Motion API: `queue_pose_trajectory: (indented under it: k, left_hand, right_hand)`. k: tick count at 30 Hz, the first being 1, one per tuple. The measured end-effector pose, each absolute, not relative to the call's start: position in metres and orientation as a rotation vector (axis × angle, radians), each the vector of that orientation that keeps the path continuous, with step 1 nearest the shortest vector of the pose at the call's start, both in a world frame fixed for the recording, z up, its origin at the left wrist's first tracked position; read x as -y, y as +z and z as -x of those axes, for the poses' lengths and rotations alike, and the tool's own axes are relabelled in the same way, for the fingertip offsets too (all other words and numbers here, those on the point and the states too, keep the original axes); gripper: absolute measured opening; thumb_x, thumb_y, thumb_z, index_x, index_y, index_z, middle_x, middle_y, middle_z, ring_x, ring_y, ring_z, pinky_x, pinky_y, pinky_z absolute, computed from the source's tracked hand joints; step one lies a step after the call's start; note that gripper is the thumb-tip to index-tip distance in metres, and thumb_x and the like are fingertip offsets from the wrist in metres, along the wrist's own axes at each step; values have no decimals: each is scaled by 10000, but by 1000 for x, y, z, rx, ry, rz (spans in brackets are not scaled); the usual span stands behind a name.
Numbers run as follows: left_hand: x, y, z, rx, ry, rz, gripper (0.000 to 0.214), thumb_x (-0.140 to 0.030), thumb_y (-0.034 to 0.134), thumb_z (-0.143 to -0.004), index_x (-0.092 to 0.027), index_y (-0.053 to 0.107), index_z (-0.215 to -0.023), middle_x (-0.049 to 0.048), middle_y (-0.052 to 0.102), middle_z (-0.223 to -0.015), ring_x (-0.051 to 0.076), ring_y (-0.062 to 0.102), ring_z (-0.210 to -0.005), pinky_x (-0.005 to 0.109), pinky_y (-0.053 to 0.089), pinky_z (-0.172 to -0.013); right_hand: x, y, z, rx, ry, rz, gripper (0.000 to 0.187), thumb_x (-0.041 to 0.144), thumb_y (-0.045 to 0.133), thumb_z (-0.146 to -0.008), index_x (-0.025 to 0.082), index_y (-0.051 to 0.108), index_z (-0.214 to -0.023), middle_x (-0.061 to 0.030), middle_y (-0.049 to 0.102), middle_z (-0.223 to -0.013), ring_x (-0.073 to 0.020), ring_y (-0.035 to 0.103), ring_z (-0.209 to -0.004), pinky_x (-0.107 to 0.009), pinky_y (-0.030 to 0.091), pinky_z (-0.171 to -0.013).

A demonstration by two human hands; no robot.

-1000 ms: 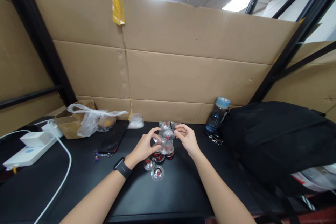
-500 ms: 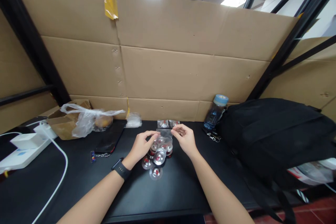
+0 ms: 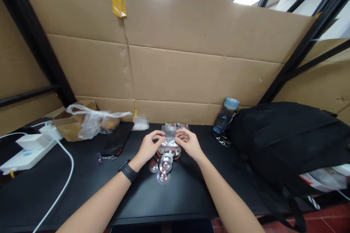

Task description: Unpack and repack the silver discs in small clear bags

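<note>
A small clear plastic bag (image 3: 170, 139) with silvery round pieces inside is pinched at its top edge between my left hand (image 3: 149, 147) and my right hand (image 3: 188, 143), just above the black table (image 3: 82, 189). Below the bag lies a heap of shiny round metal discs with red centres (image 3: 164, 165); one disc (image 3: 163, 177) sits nearest to me. A dark watch is on my left wrist. Behind the bag lie two more small filled packets (image 3: 176, 126).
At the left stand a cardboard box with a plastic bag (image 3: 87, 122), a black phone (image 3: 115, 142), a keychain (image 3: 105, 158), white power strips (image 3: 27, 149) and a white cable. A blue-capped bottle (image 3: 225, 116) and a large black backpack (image 3: 287, 142) fill the right. A cardboard wall stands behind.
My hands have come closer together on the bag's top edge and lowered it onto the heap of discs. The camera has shifted slightly.
</note>
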State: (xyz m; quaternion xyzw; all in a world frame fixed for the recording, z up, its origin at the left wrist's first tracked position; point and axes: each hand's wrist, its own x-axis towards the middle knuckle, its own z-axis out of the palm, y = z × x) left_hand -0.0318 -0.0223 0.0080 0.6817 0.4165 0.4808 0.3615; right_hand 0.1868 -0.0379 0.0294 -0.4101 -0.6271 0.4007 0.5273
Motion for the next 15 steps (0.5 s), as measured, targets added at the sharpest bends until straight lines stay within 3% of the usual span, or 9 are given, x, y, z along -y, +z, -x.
queue_pose_trajectory:
  k: [4, 10, 13, 15]
  left_hand:
    - [26, 13, 31, -1044, 1211, -1772, 286, -390, 668, -857, -179, 684, -1049, 43, 771, -861, 198, 723, -793, 289, 538, -777]
    - [31, 19, 27, -976, 1167, -1741, 298, -397, 669, -861, -187, 649, -1073, 37, 768, -846, 210, 724, -836, 288, 529, -780]
    - [34, 21, 28, -1095, 1251, -1821, 300, -401, 613, -902, -209, 613, -1133, 31, 748, -891, 202, 702, -852, 297, 510, -780]
    - [39, 25, 30, -1216, 1386, -1970, 278, -393, 555, -939, -216, 605, -1147, 49, 722, -981, 210, 672, -942, 337, 480, -862]
  right_hand:
    - [35, 26, -188, 1440, 1022, 982, 348, 385, 843, -693, 159, 745, -939, -71, 739, -847, -189, 688, -779, -321, 554, -757]
    - [34, 29, -199, 1291, 1204, 968, 404, 366, 907, -605, 162, 761, -922, -27, 722, -699, -155, 653, -629, -311, 539, -694]
    - [33, 33, -204, 1342, 1145, 1003, 401, 369, 904, -604, 161, 752, -912, -57, 750, -768, -185, 692, -700, -328, 552, -731]
    - [31, 33, -206, 1375, 1033, 1043, 382, 376, 890, -619, 157, 741, -895, -62, 749, -762, -199, 704, -717, -341, 561, -748]
